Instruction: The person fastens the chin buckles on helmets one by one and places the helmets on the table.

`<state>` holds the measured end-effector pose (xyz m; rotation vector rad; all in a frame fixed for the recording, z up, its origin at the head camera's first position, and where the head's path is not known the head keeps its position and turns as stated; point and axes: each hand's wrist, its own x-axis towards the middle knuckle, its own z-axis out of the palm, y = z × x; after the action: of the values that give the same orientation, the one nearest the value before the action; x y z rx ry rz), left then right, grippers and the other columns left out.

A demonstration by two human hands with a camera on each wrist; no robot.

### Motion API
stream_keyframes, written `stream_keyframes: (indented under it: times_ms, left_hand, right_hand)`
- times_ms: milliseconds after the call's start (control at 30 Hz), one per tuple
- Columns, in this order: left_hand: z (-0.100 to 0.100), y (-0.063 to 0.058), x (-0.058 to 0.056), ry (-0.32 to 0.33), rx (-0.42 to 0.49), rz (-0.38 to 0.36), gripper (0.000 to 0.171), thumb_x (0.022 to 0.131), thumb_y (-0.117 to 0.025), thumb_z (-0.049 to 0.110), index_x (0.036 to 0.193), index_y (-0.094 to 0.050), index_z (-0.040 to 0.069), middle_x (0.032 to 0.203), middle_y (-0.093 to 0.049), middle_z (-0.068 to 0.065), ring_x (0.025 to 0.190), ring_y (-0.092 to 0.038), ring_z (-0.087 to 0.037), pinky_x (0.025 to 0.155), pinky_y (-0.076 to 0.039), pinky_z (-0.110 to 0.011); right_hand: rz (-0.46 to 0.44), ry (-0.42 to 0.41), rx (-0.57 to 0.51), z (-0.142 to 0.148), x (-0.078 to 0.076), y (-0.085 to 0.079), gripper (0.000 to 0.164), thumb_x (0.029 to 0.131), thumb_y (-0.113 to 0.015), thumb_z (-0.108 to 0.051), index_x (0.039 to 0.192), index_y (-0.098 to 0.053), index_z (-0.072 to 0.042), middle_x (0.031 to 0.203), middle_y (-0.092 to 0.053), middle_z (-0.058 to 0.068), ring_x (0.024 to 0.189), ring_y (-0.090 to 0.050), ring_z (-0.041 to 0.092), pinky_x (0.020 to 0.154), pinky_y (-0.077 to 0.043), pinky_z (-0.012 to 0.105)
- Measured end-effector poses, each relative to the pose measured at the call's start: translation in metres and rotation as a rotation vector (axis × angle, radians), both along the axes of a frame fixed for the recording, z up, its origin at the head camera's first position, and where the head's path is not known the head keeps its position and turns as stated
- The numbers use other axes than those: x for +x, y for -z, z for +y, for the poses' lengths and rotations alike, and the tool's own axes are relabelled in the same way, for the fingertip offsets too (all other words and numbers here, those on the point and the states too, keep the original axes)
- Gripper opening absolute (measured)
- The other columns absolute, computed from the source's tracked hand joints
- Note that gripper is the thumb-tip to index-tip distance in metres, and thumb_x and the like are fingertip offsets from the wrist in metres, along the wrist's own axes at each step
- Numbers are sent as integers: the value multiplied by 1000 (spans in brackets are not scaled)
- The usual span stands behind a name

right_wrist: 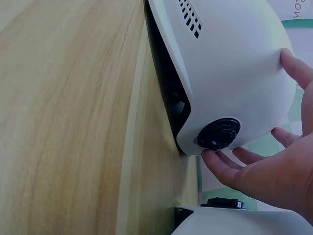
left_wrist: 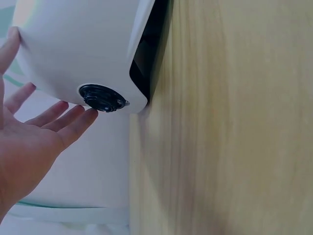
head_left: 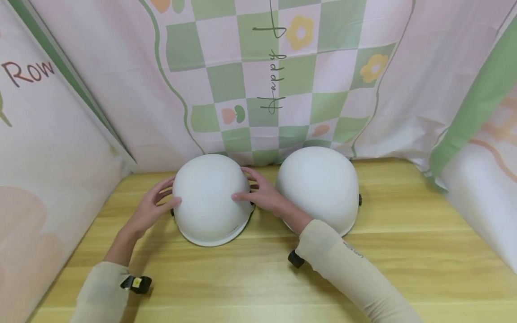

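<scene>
Two white helmets stand dome-up on a wooden table. The left helmet (head_left: pixel 210 197) is between my hands. On its left side, the spread fingers and thumb of my left hand (head_left: pixel 150 211) touch the shell. In the left wrist view, those fingertips lie beside a round black knob (left_wrist: pixel 101 98) on the helmet's side. My right hand (head_left: pixel 264 194) touches the opposite side, its thumb on the dome. Its fingers lie by another black knob (right_wrist: pixel 219 133) in the right wrist view. The right helmet (head_left: pixel 319 184) stands behind my right wrist, which partly covers it.
The wooden table (head_left: pixel 226 282) meets a checked green and white curtain (head_left: pixel 262 80) behind the helmets. Printed fabric panels hang at the left (head_left: pixel 52 179) and right. Black wrist cameras (head_left: pixel 139 284) are worn at both sleeves.
</scene>
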<state>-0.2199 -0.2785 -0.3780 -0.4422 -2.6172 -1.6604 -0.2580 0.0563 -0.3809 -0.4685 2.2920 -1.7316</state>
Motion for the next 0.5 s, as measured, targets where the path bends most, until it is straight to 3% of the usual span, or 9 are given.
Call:
stream_keyframes:
  times_ms: [200,333,500]
  left_hand:
    - [2,-2,2,-11,3,24,64,98,-68,16,153,-37,6,154,-36,-17,140,-36,-40,104,-39,-59]
    - [6,-5,3,-21,-6,112,59,96,-70,11,148,-44,1,152,-41,-18,140,-36,-39,107,-36,-61]
    - [18,-15,4,-50,-72,234,54,94,-71,8,143,-50,-1,148,-45,-21,139,-37,-41,106,-37,-62]
  right_hand:
    - [-7,0,44,4,0,-4,86,85,-82,-32,156,-35,-23,157,-34,14,139,-37,41,106,-40,55]
    - [6,-10,75,10,3,-9,84,87,-80,-34,156,-35,-19,156,-34,19,141,-34,43,109,-37,55]
    - [60,-33,90,19,9,-20,82,90,-77,-32,157,-33,-18,158,-31,18,141,-34,40,105,-42,52]
